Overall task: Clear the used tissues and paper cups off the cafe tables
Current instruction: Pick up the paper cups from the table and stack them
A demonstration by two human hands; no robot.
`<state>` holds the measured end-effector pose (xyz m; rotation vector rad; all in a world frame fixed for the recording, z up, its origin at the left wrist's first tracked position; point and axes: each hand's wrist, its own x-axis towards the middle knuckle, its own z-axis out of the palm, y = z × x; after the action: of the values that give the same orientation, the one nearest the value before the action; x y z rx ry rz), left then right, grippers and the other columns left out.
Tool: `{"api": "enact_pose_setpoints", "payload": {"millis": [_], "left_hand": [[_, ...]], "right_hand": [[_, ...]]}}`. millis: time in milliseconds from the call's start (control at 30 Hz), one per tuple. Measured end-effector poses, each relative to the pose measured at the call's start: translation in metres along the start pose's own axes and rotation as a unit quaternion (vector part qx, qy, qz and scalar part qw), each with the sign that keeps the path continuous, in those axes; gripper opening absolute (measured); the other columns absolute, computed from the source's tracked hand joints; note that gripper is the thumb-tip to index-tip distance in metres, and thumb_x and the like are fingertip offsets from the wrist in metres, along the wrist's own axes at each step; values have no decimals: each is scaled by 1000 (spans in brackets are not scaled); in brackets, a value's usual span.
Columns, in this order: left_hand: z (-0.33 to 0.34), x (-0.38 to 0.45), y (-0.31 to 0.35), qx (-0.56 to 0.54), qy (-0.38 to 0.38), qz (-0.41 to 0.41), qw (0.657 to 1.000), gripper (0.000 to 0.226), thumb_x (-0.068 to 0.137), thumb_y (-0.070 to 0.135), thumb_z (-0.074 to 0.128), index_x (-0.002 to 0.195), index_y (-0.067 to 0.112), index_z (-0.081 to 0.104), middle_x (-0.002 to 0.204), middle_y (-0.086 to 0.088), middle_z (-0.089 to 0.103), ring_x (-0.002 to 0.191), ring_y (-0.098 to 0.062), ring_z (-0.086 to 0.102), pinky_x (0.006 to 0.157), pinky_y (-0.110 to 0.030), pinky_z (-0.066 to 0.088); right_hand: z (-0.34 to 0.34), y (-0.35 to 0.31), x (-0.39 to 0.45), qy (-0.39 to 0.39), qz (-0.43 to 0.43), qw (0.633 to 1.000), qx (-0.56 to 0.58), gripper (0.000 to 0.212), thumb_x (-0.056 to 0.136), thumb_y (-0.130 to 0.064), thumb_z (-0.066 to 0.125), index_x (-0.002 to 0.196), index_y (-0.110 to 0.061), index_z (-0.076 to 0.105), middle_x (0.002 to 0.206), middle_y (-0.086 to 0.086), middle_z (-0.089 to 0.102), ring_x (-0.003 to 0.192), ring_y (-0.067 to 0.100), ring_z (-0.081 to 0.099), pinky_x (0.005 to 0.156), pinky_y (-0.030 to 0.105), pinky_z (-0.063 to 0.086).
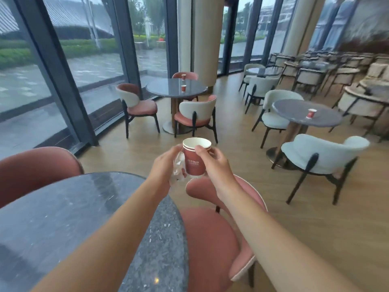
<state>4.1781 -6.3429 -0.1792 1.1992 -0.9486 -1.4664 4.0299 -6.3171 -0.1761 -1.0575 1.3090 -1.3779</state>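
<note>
A stack of red paper cups (194, 159) with white rims is held upright in front of me, above a pink chair. My right hand (210, 163) grips its right side, thumb near the rim. My left hand (166, 165) holds a crumpled white tissue (177, 169) against the cups' left side. Two more red cups (183, 88) (183, 76) stand on the round grey table (164, 89) by the window. Another red cup (311, 113) stands on the round table (294, 110) to the right.
The near grey marble table (63, 218) lies under my left arm, with pink chairs (212, 245) (33, 169) around it. White-backed chairs (320, 154) (195, 116) stand around the other tables. Wooden floor (242, 140) runs between them. Glass walls are on the left.
</note>
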Motion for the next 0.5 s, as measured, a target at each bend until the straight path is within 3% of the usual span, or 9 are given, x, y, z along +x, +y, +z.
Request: {"api": "enact_pose_setpoints", "payload": {"millis": [133, 267, 367, 433, 500], "left_hand": [[68, -19, -5, 31, -84, 7, 996, 39, 72, 55, 76, 90, 22, 84, 83, -14, 73, 68, -31, 65, 60, -37, 46], [143, -42, -11, 78, -173, 9, 982, 45, 79, 67, 64, 84, 27, 84, 69, -23, 66, 57, -32, 54, 50, -28, 43], [203, -60, -8, 79, -221, 23, 972, 56, 75, 68, 65, 95, 19, 82, 89, -38, 67, 66, -36, 58, 72, -42, 44], [246, -69, -10, 77, -256, 24, 963, 64, 78, 69, 64, 106, 14, 80, 79, -31, 62, 56, -30, 52, 69, -45, 41], [287, -72, -14, 84, -280, 29, 956, 65, 82, 69, 63, 110, 12, 78, 69, -20, 61, 49, -27, 51, 55, -35, 39]], "right_hand": [[-69, -22, -27, 66, -6, 998, 10, 42, 80, -53, 73, 112, -25, 70, 107, -3, 76, 101, 17, 74, 93, 40, 59], [-141, -41, -54, 133, -25, 991, 14, 38, 82, -55, 69, 109, -30, 74, 106, -3, 78, 102, 20, 74, 94, 44, 60], [-194, -57, -69, 169, -40, 985, 9, 39, 82, -60, 63, 107, -32, 74, 104, -5, 78, 99, 18, 75, 95, 46, 59], [-233, -66, -76, 193, -47, 980, 14, 37, 82, -62, 62, 103, -35, 74, 101, -8, 79, 97, 15, 75, 95, 46, 59], [-270, -75, -78, 214, -52, 975, 19, 33, 85, -62, 61, 102, -36, 75, 102, -8, 79, 99, 15, 74, 97, 47, 58]]}}
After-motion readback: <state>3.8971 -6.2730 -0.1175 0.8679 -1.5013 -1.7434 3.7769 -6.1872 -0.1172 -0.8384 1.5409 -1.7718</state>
